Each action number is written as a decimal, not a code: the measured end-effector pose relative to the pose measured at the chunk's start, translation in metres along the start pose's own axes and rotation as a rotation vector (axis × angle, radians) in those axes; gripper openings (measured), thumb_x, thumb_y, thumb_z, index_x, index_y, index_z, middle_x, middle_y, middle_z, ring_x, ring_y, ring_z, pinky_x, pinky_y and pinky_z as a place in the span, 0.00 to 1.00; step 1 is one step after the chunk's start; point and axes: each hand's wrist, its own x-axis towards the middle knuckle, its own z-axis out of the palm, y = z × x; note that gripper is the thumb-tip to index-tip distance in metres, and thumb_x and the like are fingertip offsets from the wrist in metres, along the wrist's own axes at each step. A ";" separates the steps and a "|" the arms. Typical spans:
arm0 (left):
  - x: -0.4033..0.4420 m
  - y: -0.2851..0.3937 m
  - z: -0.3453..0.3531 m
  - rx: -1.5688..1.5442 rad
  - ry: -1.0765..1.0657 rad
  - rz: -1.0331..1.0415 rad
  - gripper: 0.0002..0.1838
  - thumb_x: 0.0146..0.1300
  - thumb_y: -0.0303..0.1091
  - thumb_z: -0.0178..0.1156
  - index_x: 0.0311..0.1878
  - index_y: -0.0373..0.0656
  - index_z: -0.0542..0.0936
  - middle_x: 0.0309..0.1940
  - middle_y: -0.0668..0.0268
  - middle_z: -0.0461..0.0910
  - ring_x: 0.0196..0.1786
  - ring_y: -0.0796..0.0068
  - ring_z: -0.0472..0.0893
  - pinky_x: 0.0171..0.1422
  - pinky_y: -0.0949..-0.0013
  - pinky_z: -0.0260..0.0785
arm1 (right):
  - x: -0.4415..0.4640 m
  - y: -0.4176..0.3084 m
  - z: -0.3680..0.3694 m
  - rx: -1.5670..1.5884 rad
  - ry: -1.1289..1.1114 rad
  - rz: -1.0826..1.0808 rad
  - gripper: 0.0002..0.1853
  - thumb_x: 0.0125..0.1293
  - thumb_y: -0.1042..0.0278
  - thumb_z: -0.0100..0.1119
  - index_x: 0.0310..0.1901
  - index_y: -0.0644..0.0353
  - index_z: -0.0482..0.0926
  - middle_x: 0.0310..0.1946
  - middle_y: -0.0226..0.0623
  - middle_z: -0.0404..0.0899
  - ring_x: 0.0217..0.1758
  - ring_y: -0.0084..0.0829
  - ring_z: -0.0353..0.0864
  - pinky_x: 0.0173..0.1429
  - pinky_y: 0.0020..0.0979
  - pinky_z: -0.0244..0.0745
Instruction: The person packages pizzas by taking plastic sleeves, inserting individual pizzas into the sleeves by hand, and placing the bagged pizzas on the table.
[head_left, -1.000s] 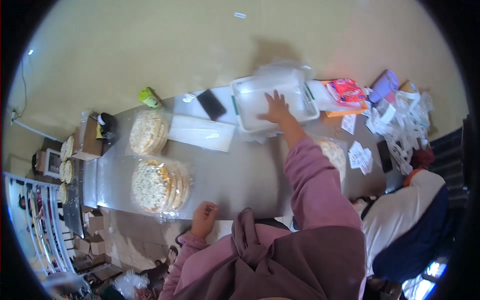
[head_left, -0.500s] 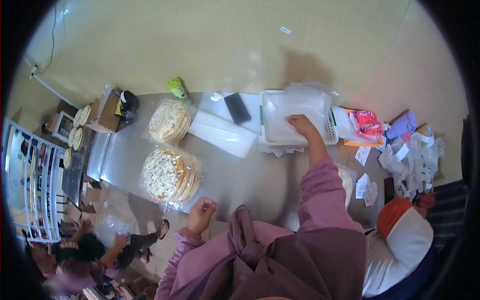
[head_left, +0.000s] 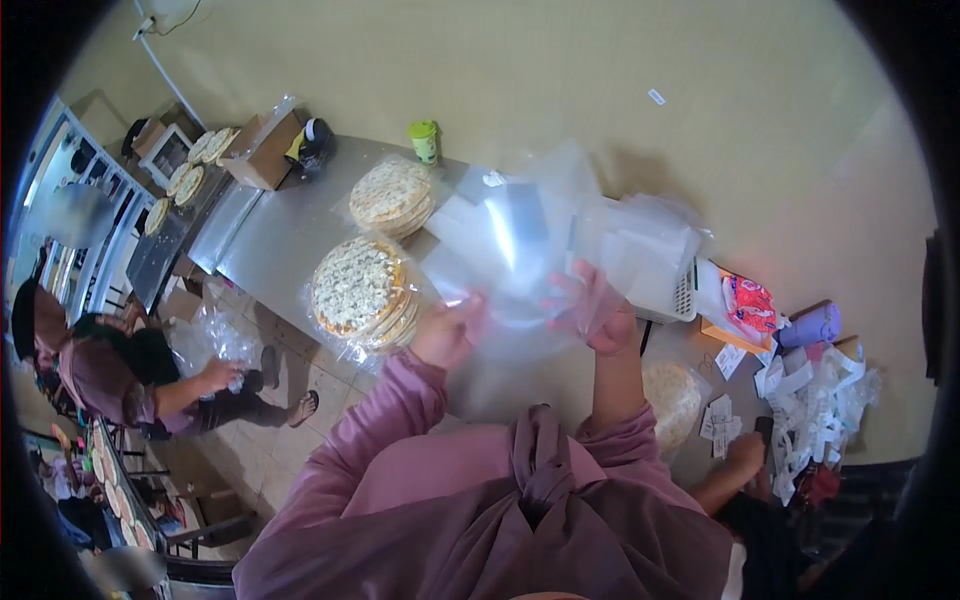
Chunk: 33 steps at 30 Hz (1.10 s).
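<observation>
A clear plastic bag (head_left: 510,240) is stretched out over the steel table in front of me, with light glaring off its film. At its lower left corner, my left hand (head_left: 448,332) pinches the edge between thumb and fingers. My right hand (head_left: 605,312) grips the other side, its fingers curled and partly seen through the film. To the left of the bag lies a stack of cheese-topped pizzas (head_left: 355,290) in plastic wrap. Behind it stands a second wrapped pizza stack (head_left: 392,195). Under and right of my bag, more plastic bags (head_left: 645,235) lie on a white basket (head_left: 660,300).
A green cup (head_left: 425,142) stands against the wall. A cardboard box (head_left: 262,145) sits on the left. On the right are a purple roll (head_left: 810,325), paper slips (head_left: 720,425) and another wrapped pizza (head_left: 670,400). A co-worker (head_left: 120,370) handles plastic at the left; another person's hand (head_left: 745,458) reaches in at the right.
My right hand has come back from the white basket with a plastic bag. My left hand has risen and taken its other side. The view has turned, and the left co-worker stands more upright.
</observation>
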 end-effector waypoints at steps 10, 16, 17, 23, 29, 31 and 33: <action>-0.023 0.090 0.020 0.848 0.433 0.169 0.11 0.54 0.34 0.65 0.28 0.34 0.79 0.21 0.69 0.76 0.25 0.82 0.73 0.31 0.78 0.65 | 0.030 0.003 0.026 -0.975 1.067 -0.537 0.17 0.63 0.68 0.52 0.54 0.56 0.69 0.49 0.36 0.72 0.54 0.33 0.69 0.58 0.37 0.63; -0.040 0.107 0.034 1.347 0.254 -0.083 0.17 0.49 0.43 0.68 0.32 0.36 0.81 0.17 0.65 0.76 0.21 0.81 0.71 0.28 0.73 0.65 | 0.106 0.028 0.131 -1.800 -0.301 -0.371 0.09 0.52 0.72 0.60 0.37 0.58 0.81 0.56 0.43 0.69 0.63 0.49 0.62 0.64 0.44 0.57; -0.044 0.108 0.031 1.341 0.264 -0.082 0.17 0.49 0.43 0.68 0.32 0.36 0.81 0.17 0.65 0.76 0.21 0.81 0.71 0.28 0.73 0.65 | 0.112 0.036 0.138 -1.796 -0.312 -0.366 0.09 0.52 0.72 0.60 0.37 0.58 0.81 0.56 0.43 0.69 0.63 0.49 0.62 0.64 0.44 0.57; -0.076 0.132 0.015 1.466 0.016 0.080 0.17 0.49 0.44 0.68 0.32 0.37 0.80 0.19 0.61 0.76 0.23 0.77 0.72 0.30 0.70 0.65 | 0.148 0.078 0.153 -1.892 -0.559 -0.126 0.09 0.55 0.64 0.56 0.33 0.58 0.80 0.44 0.42 0.77 0.48 0.43 0.74 0.51 0.38 0.69; -0.121 0.182 -0.003 1.359 0.200 0.021 0.08 0.59 0.32 0.58 0.38 0.37 0.75 0.24 0.65 0.72 0.25 0.77 0.72 0.31 0.71 0.66 | 0.199 0.109 0.188 -2.042 -0.383 -0.135 0.08 0.54 0.67 0.54 0.26 0.62 0.79 0.23 0.43 0.74 0.29 0.44 0.74 0.35 0.40 0.70; -0.139 0.198 -0.009 1.260 0.263 0.171 0.08 0.60 0.27 0.54 0.42 0.38 0.74 0.32 0.66 0.72 0.29 0.79 0.73 0.33 0.75 0.66 | 0.226 0.122 0.191 -1.990 -0.337 -0.146 0.07 0.53 0.70 0.53 0.26 0.63 0.80 0.25 0.45 0.75 0.31 0.45 0.76 0.37 0.40 0.71; -0.155 0.219 -0.010 1.153 0.307 0.383 0.16 0.58 0.16 0.46 0.50 0.38 0.71 0.52 0.61 0.67 0.40 0.76 0.77 0.41 0.76 0.70 | 0.255 0.136 0.194 -1.999 -0.310 -0.138 0.07 0.52 0.73 0.52 0.27 0.64 0.80 0.27 0.46 0.76 0.33 0.45 0.76 0.39 0.40 0.71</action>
